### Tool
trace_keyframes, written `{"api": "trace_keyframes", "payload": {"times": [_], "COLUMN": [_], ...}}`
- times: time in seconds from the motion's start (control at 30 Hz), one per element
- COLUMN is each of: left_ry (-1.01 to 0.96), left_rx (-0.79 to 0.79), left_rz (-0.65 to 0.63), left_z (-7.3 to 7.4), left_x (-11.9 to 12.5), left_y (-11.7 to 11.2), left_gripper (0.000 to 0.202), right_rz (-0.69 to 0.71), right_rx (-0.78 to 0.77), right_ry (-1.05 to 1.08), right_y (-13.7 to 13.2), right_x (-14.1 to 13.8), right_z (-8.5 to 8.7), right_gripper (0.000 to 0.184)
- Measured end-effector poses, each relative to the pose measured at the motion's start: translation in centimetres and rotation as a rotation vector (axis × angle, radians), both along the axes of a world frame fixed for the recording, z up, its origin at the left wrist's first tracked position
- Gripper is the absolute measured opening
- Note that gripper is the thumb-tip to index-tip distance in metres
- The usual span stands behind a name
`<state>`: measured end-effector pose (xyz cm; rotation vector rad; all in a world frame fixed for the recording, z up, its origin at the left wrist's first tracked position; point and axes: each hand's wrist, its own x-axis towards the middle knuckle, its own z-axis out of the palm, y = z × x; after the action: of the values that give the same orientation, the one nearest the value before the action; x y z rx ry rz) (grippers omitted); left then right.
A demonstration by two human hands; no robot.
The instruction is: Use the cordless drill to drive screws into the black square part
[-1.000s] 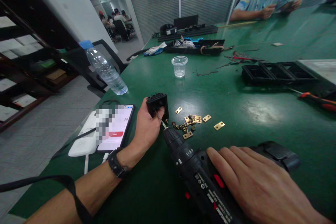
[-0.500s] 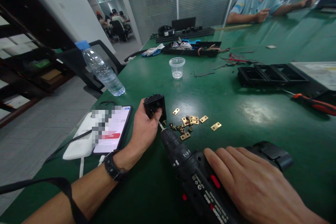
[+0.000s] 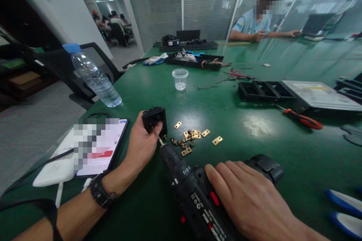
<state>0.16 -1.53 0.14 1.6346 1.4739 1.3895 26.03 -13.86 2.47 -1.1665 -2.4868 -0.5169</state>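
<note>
My left hand (image 3: pixel 143 141) is closed around a small black plastic housing (image 3: pixel 154 115), with its open side turned toward the drill. My right hand (image 3: pixel 249 196) grips a black cordless drill (image 3: pixel 195 188) lying on its side, battery toward the right. The drill's bit (image 3: pixel 157 135) reaches into the housing; whether its tip sits on a screw is hidden. Just right of the housing lie several small brass plates (image 3: pixel 217 140) with two holes each, and a pile of small screws (image 3: pixel 181 144).
A clear plastic cup (image 3: pixel 180 80) and a tilted-looking water bottle (image 3: pixel 94 77) stand beyond. Phone (image 3: pixel 109 150) and white power bank (image 3: pixel 53 167) lie left. At right are a black compartment tray (image 3: pixel 254 90), a screwdriver (image 3: pixel 304 117) and blue-white gloves (image 3: pixel 346 203). Another person (image 3: pixel 251 22) sits across.
The camera view has swung right and up, so everything appears further left. The bit stays inside the housing, and both hands keep their grips. The gloves at lower right have come into view.
</note>
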Motion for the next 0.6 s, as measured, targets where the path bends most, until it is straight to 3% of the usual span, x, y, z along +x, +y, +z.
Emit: {"api": "trace_keyframes", "payload": {"times": [0.6], "left_ry": [-0.031], "left_rx": [-0.006], "left_rz": [-0.016], "left_z": [1.1], "left_x": [0.5], "left_y": [-0.3], "left_gripper": [0.015], "right_rz": [0.041], "right_rx": [0.02], "right_ry": [-0.07], "right_y": [0.0], "right_x": [0.8], "right_z": [-0.2], "right_gripper": [0.033]}}
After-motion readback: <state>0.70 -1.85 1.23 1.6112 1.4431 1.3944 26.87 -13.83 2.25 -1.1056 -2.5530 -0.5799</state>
